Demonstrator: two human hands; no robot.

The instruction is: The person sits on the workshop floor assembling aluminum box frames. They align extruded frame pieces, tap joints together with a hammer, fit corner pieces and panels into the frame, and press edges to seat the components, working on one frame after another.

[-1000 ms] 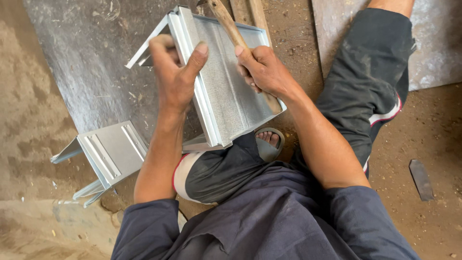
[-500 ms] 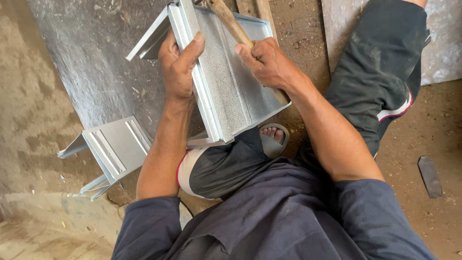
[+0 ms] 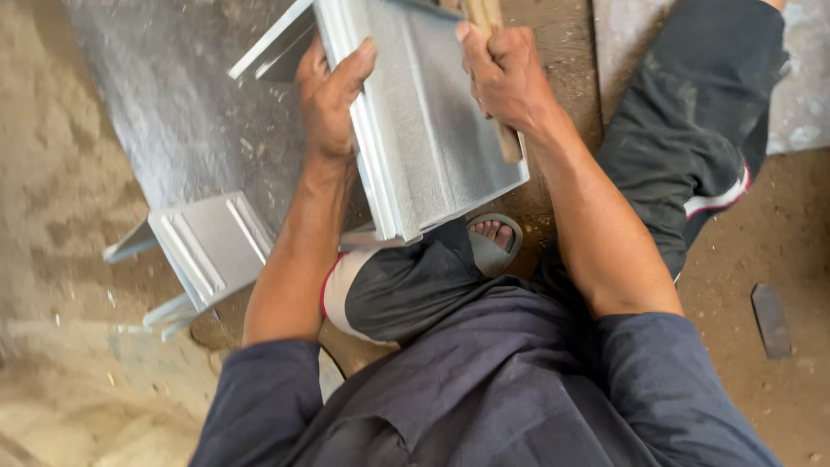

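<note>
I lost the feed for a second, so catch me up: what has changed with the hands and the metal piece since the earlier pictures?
Little. The left hand still clamps the left edge of the folded sheet-metal piece, thumb over the ribbed rim. The right hand still grips the wooden handle against the piece. Both sit slightly higher in view, mostly from the camera shifting. The second folded piece on the ground and the grey sandal have not moved.

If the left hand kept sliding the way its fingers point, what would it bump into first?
Probably nothing new: the left hand already grips the folded metal sheet, fingers pointing up along its ribbed edge. Beyond, only that sheet shows before the picture ends.
</note>
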